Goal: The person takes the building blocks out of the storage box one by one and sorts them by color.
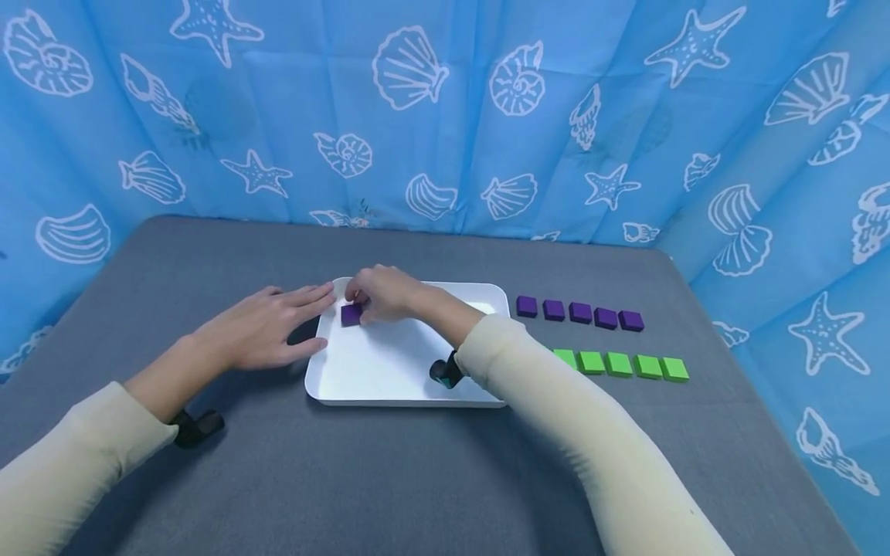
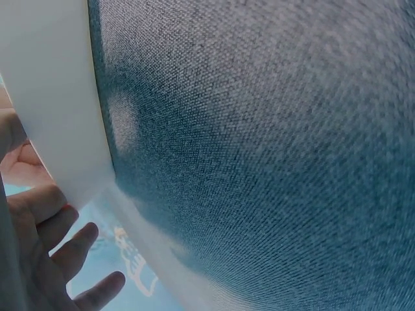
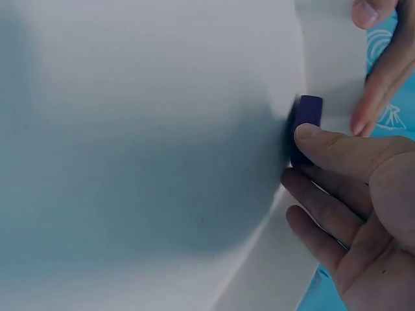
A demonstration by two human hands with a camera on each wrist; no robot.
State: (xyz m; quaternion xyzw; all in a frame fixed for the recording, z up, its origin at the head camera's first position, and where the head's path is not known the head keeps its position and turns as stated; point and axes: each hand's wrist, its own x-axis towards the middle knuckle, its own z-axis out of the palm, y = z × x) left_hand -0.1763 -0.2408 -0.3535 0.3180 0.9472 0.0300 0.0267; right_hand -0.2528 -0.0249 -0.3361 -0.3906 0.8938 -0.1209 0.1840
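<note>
Inside the white tray (image 1: 396, 374), near its back left corner, a purple block (image 1: 351, 315) is pinched by my right hand (image 1: 388, 293). The right wrist view shows the thumb pressed on one face of the purple block (image 3: 311, 111), with the other fingers behind and beside it, close to the tray wall (image 3: 334, 58). My left hand (image 1: 260, 328) reaches to the tray's left side, its fingers extended and fingertips at the rim. Seen from the left wrist, those fingers (image 2: 48, 204) lie along the tray's outer wall (image 2: 58, 97).
Right of the tray, several purple blocks (image 1: 580, 312) form a row. Nearer me runs a row of several green blocks (image 1: 619, 364), partly covered by my right sleeve (image 1: 556, 409). A grey cloth (image 1: 348, 479) covers the table; a blue shell-patterned curtain (image 1: 459, 139) hangs behind.
</note>
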